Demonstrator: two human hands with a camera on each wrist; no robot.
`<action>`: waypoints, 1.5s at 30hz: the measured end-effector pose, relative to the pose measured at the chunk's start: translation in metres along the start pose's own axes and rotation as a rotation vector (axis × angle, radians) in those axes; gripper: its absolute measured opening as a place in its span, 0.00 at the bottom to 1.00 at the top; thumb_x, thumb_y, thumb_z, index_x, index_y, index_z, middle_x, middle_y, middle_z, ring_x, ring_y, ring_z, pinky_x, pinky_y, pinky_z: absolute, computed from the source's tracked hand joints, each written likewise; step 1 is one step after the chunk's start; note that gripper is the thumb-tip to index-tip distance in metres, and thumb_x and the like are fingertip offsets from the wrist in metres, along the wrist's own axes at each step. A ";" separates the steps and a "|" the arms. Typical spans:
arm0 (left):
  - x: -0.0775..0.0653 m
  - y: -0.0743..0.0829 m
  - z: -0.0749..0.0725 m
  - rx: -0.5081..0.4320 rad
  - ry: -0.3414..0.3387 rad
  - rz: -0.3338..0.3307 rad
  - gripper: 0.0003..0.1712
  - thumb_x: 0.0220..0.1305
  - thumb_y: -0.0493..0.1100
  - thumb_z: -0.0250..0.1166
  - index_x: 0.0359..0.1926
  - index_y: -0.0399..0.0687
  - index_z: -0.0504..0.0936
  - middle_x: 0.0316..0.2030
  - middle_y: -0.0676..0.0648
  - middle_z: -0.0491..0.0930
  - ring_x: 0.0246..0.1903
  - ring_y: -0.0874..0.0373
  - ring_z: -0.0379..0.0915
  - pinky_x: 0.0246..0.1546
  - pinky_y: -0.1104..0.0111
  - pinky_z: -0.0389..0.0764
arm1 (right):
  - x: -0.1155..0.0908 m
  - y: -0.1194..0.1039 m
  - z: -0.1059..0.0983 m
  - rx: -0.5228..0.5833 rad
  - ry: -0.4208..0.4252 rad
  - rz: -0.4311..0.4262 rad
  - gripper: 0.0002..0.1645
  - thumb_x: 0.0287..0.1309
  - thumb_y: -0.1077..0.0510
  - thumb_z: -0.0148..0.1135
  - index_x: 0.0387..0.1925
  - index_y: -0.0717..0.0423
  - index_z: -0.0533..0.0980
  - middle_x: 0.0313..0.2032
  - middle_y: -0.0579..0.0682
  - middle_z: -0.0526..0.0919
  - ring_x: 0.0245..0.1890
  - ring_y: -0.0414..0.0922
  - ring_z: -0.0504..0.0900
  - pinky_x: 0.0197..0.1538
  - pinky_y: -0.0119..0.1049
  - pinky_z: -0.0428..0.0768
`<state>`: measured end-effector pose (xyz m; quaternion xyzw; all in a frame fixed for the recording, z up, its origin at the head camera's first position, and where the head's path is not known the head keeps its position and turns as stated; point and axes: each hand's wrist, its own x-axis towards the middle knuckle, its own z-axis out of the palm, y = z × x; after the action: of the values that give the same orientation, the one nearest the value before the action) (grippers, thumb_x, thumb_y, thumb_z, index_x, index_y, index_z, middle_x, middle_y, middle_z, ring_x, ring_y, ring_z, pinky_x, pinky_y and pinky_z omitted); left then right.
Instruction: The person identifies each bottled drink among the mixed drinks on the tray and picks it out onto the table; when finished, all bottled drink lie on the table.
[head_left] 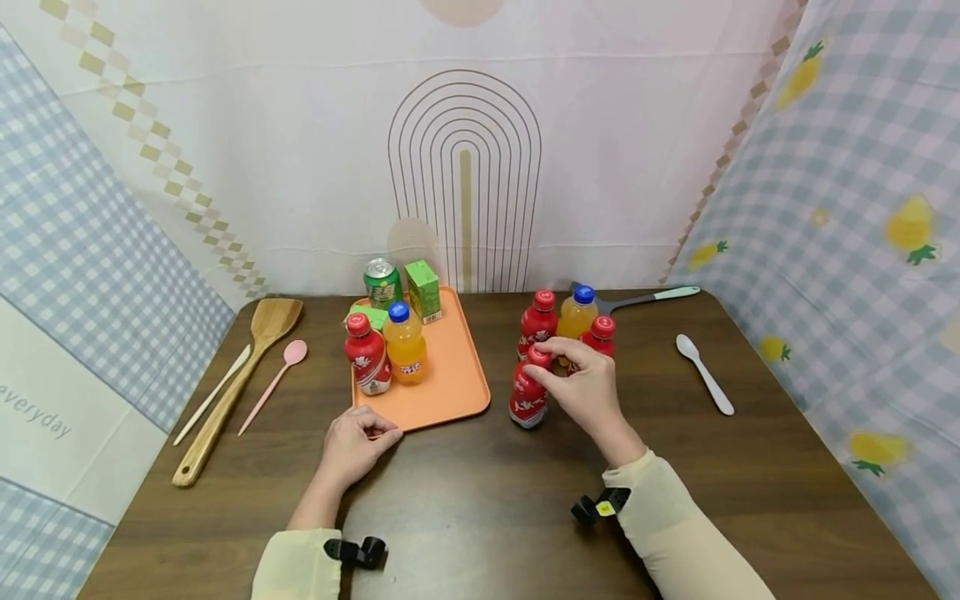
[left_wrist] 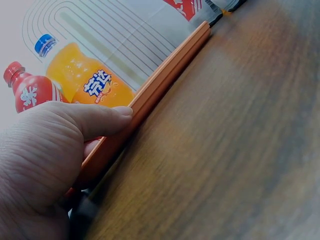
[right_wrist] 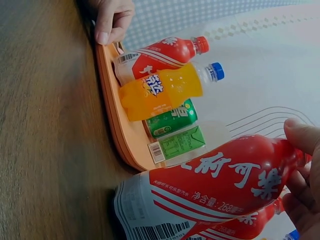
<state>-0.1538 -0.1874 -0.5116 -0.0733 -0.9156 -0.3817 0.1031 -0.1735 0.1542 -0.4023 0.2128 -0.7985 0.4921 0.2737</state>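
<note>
My right hand [head_left: 588,387] pinches a red cola bottle [head_left: 528,396] by its cap end, thumb on one side and fingers on the other. The bottle stands nearly upright, slightly tilted, to the right of an orange tray [head_left: 450,402]. At the tray's front left corner, my left hand [head_left: 352,446] grips the rim, with the thumb along its edge in the left wrist view. The tray bears another red cola bottle [head_left: 367,364], an orange soda bottle [head_left: 406,343] with a blue cap, a green can [head_left: 382,285] and a green drink carton [head_left: 423,292]; a second green carton [head_left: 366,316] is partly hidden.
Behind my right hand stand two red bottles [head_left: 537,321] [head_left: 601,333] and an orange soda bottle [head_left: 578,312]. A spatula [head_left: 637,298] and white spoon [head_left: 705,375] lie right. On the left lie a wooden turner [head_left: 240,375], a pink spoon [head_left: 273,383] and a thin white utensil [head_left: 213,394].
</note>
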 end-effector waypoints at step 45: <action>-0.001 0.001 0.000 0.005 -0.002 -0.003 0.06 0.49 0.46 0.76 0.23 0.59 0.86 0.23 0.62 0.76 0.29 0.63 0.70 0.32 0.66 0.70 | 0.023 0.040 -0.020 -0.361 -0.069 0.050 0.18 0.50 0.52 0.73 0.44 0.51 0.84 0.38 0.49 0.87 0.24 0.40 0.79 0.26 0.34 0.77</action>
<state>-0.1531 -0.1865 -0.5109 -0.0720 -0.9168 -0.3792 0.1020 -0.2111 0.1881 -0.4066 0.1570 -0.8879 0.3397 0.2675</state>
